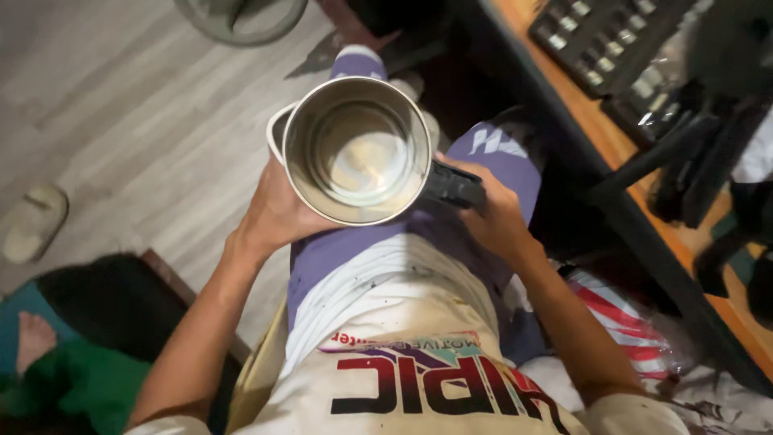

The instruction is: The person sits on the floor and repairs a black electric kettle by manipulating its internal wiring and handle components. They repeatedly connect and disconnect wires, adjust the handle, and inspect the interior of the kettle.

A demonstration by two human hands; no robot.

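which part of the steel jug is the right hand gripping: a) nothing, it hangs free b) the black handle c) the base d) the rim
b: the right hand is wrapped around the black handle on the side of the steel jug, while the left hand cups the jug's opposite wall.

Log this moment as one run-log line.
left hand: cups round steel kettle | right hand: grip on black kettle handle | kettle: lidless, looks empty, over lap
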